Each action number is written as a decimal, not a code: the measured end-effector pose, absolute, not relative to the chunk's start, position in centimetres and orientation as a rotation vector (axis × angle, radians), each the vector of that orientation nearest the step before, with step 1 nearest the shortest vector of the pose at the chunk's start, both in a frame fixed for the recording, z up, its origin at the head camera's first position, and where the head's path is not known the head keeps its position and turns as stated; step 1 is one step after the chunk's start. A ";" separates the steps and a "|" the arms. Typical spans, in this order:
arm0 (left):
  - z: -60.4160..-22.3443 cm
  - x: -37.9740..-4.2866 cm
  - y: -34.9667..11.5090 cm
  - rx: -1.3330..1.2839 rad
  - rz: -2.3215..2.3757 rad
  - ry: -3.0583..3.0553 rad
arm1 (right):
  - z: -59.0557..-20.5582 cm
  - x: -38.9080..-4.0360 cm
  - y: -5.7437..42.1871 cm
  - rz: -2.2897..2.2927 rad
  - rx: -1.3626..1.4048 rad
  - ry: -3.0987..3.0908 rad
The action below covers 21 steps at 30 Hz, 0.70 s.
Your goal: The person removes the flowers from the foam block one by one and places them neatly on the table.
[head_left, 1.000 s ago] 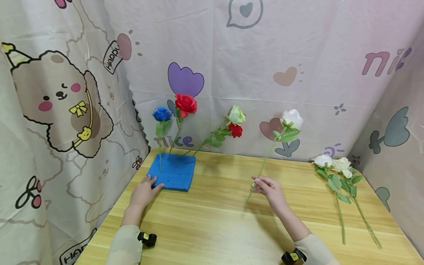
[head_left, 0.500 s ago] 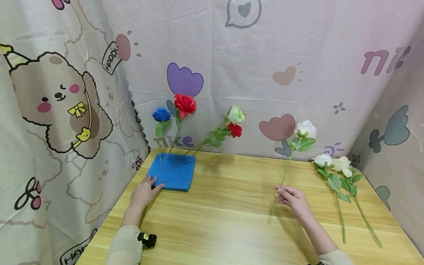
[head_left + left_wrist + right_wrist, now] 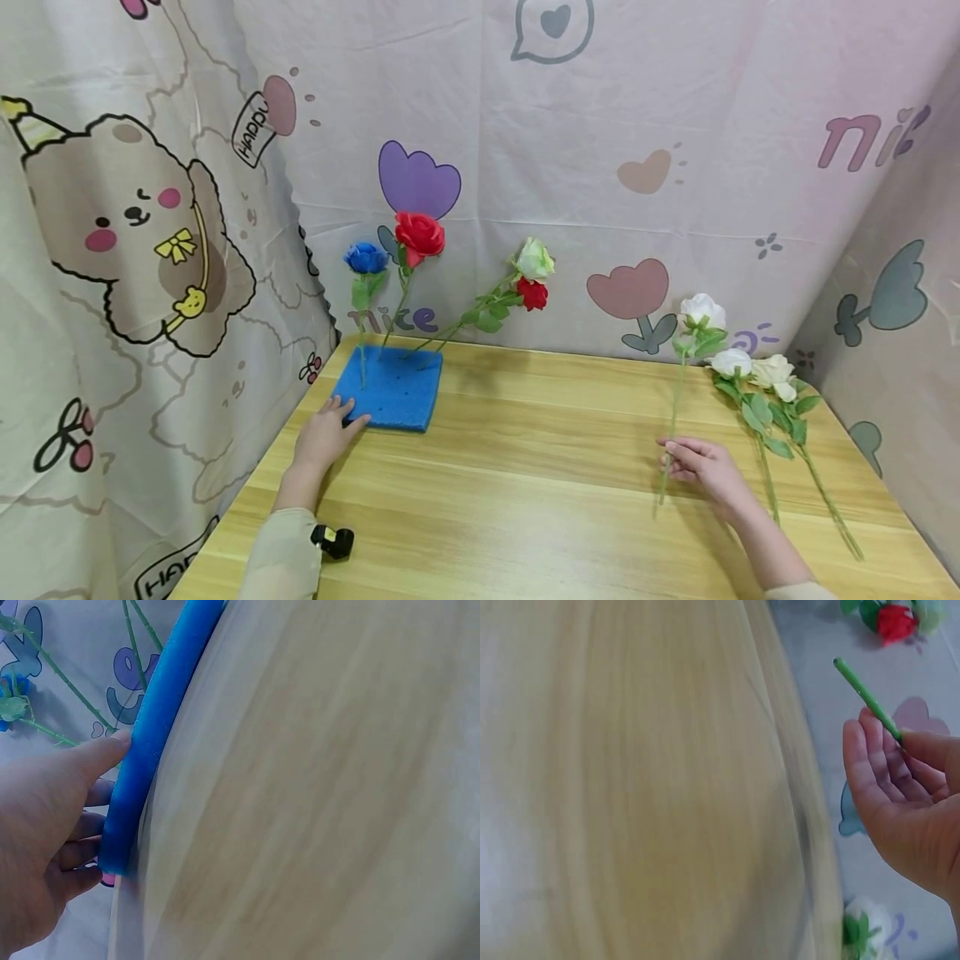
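My left hand [image 3: 322,446] rests at the near left corner of a blue foam board [image 3: 405,406], its fingertips and thumb touching the board. In the left wrist view the board [image 3: 154,742] shows edge-on beside the thumb and fingers. A blue rose [image 3: 367,259], a large red rose [image 3: 420,237], a pale green rose [image 3: 535,259] and a small red rose [image 3: 532,294] stand in the board, the last two leaning right. My right hand [image 3: 705,471] pinches the lower stem of a white rose [image 3: 703,312], held nearly upright. In the right wrist view the stem's end [image 3: 866,696] sticks out past the fingers.
On the wooden table [image 3: 517,500], a white rose [image 3: 731,363] and a cream rose [image 3: 774,375] lie at the right, blooms toward the back. A printed curtain [image 3: 555,150] rises behind the table and along its sides.
My right hand has moved right and toward me, carrying the white rose lower and closer to the lying roses. The left hand and the board have stayed in place.
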<state>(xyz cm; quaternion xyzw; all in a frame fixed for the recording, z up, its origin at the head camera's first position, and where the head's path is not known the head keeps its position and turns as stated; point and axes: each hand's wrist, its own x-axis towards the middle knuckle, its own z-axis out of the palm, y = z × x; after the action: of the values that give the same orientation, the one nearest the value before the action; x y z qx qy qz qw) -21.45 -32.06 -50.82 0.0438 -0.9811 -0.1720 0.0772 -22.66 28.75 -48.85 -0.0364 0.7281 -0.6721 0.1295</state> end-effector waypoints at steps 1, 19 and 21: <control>-50.8 -21.4 -32.1 0.132 -0.516 -2.939 | -48.9 -22.7 29.1 -1.953 -0.116 2.092; -50.7 -21.3 -32.1 0.130 -0.529 -2.930 | -49.8 -22.4 34.3 -1.861 -0.153 1.814; -50.8 -21.3 -32.1 0.130 -0.533 -2.932 | -50.0 -22.5 34.8 -1.851 -0.152 1.785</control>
<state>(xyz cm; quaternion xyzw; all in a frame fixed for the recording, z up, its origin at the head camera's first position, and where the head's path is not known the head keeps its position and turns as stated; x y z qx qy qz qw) -21.26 -32.12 -50.77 0.0433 -0.9799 -0.1780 0.0795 -22.51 34.82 -49.97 -0.0568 0.6654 -0.6900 0.2793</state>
